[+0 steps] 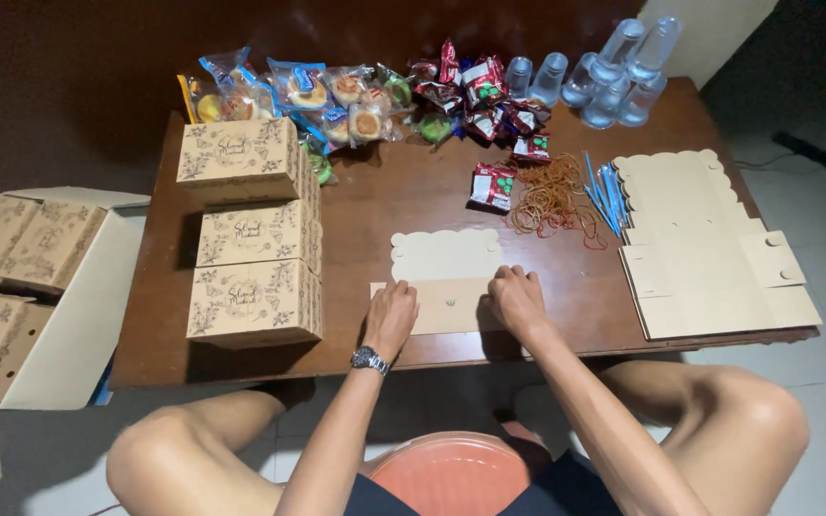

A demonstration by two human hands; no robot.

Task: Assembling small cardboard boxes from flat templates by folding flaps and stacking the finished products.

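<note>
A: Item in hand?
B: Flat box blank [446, 277], tan card, on the tabletop [384, 191] near its 6 o'clock edge. Long axis runs 3 to 9 o'clock; scalloped flap points to 12.
A: Hands?
B: Left hand [390, 318] presses the blank's 9 o'clock end, right hand [516, 299] its 3 o'clock end. Fingers curled narrow, flat on the card, gripping nothing.
A: Packages?
B: Three made-up boxes [252, 229], tan with dark floral print, stacked at 9 o'clock. Clear snack packs [327, 96] at 11; red packs [480, 96] at 12. Clear cups [614, 67] at 1. Rubber bands [552, 201] and blue straws [606, 196] at 2. Blank stack [709, 248] at 3.
</note>
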